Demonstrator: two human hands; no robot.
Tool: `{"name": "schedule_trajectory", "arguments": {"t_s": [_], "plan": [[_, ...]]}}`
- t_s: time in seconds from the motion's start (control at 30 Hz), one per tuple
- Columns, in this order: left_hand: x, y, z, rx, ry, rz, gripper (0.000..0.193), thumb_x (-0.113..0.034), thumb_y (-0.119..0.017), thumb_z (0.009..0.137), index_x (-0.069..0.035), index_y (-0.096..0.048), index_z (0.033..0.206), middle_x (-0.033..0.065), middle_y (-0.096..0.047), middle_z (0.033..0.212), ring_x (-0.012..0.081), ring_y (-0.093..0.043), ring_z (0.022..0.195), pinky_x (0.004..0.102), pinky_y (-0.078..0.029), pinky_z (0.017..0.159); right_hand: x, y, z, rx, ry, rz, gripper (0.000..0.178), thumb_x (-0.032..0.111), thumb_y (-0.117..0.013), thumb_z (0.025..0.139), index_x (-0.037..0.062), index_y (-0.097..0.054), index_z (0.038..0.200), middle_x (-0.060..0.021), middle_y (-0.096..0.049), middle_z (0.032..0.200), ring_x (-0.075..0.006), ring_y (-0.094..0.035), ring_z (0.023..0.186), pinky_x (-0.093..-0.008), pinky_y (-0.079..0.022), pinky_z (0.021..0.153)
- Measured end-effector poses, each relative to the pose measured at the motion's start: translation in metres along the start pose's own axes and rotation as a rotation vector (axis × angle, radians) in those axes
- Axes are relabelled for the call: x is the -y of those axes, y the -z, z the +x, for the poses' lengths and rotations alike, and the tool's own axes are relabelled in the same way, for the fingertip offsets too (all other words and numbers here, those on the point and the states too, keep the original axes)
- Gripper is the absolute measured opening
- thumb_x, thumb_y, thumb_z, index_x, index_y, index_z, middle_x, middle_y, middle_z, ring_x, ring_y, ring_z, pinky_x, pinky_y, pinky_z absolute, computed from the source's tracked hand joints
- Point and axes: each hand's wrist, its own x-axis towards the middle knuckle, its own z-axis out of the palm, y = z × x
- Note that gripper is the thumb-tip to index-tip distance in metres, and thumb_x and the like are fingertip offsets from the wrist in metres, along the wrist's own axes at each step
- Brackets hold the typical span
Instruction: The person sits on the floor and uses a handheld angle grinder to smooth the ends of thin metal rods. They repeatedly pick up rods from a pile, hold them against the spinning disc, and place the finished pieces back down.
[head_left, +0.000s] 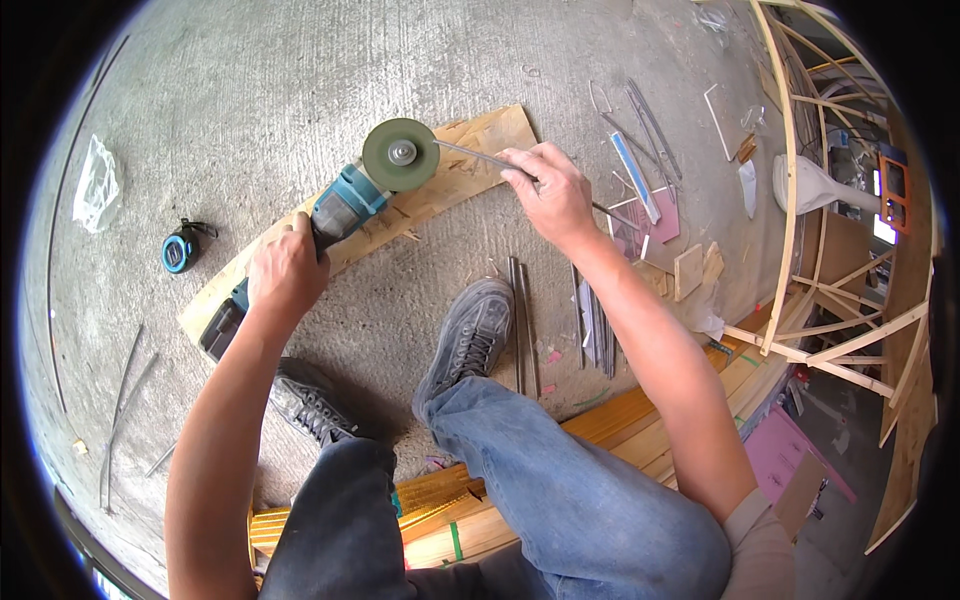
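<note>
My left hand (287, 268) is wrapped round the body of a teal and black cordless angle grinder (345, 208). A green cutting disc (385, 165) faces up at the grinder's far end, over a wooden board (480, 150) on the floor. In my right hand (553, 193), closed fingers hold a thin metal rod (470, 153). One end of the rod is at the right edge of the disc; whether they touch I cannot tell. Its other end sticks out past my hand toward the lower right.
Left of the board lies a blue and black tape measure (180, 248), with a clear plastic bag (96, 185) beyond. Several metal rods (520, 325) lie by my right shoe (470, 335). Pink and white offcuts (655, 215) are scattered at right, near a wooden frame (795, 180).
</note>
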Motion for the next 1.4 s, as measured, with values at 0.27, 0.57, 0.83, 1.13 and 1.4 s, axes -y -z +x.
{"name": "schedule_trajectory", "arguments": {"t_s": [0.27, 0.57, 0.83, 1.13, 1.4], "plan": [[-0.002, 0.004, -0.001, 0.041, 0.01, 0.037, 0.036, -0.024, -0.065, 0.087, -0.001, -0.051, 0.111, 0.0229, -0.067, 0.101, 0.0409, -0.067, 0.095, 0.0488, -0.052, 0.084, 0.011, -0.002, 0.002, -0.079, 0.174, -0.143, 0.012, 0.015, -0.075, 0.084, 0.0182, -0.076, 0.095, -0.0008, -0.057, 0.078, -0.0222, -0.064, 0.072, -0.0364, -0.054, 0.057], [-0.002, 0.005, 0.0, 0.057, 0.021, 0.028, 0.033, -0.023, -0.063, 0.087, -0.002, -0.051, 0.109, 0.0232, -0.067, 0.1, 0.0408, -0.067, 0.095, 0.0485, -0.052, 0.084, 0.011, 0.003, -0.001, -0.072, 0.257, -0.203, 0.012, 0.014, -0.07, 0.087, 0.0167, -0.074, 0.098, -0.0007, -0.058, 0.079, -0.0223, -0.065, 0.073, -0.0355, -0.055, 0.055], [-0.001, 0.004, 0.0, 0.048, 0.007, 0.025, 0.032, -0.023, -0.062, 0.087, -0.001, -0.051, 0.108, 0.0233, -0.068, 0.099, 0.0407, -0.067, 0.094, 0.0486, -0.052, 0.083, 0.018, 0.011, -0.004, 0.021, 0.227, -0.204, 0.015, 0.014, -0.065, 0.09, 0.0148, -0.073, 0.102, -0.0023, -0.059, 0.082, -0.0233, -0.067, 0.075, -0.0365, -0.057, 0.059], [0.0, 0.002, 0.0, 0.034, -0.006, 0.027, 0.031, -0.022, -0.062, 0.087, -0.001, -0.051, 0.106, 0.0238, -0.068, 0.098, 0.0408, -0.068, 0.092, 0.0488, -0.053, 0.081, 0.019, 0.018, 0.0, 0.107, 0.247, -0.183, 0.016, 0.014, -0.06, 0.093, 0.0109, -0.071, 0.104, -0.0065, -0.061, 0.083, -0.0272, -0.068, 0.075, -0.0397, -0.058, 0.062], [-0.001, 0.003, -0.001, 0.007, -0.016, 0.017, 0.029, -0.021, -0.063, 0.086, -0.001, -0.051, 0.104, 0.0242, -0.068, 0.094, 0.0416, -0.068, 0.09, 0.0492, -0.053, 0.08, 0.022, 0.02, 0.0, 0.191, 0.195, -0.144, 0.017, 0.017, -0.058, 0.095, 0.0092, -0.069, 0.106, -0.009, -0.065, 0.085, -0.0309, -0.069, 0.071, -0.0418, -0.058, 0.06]]}}
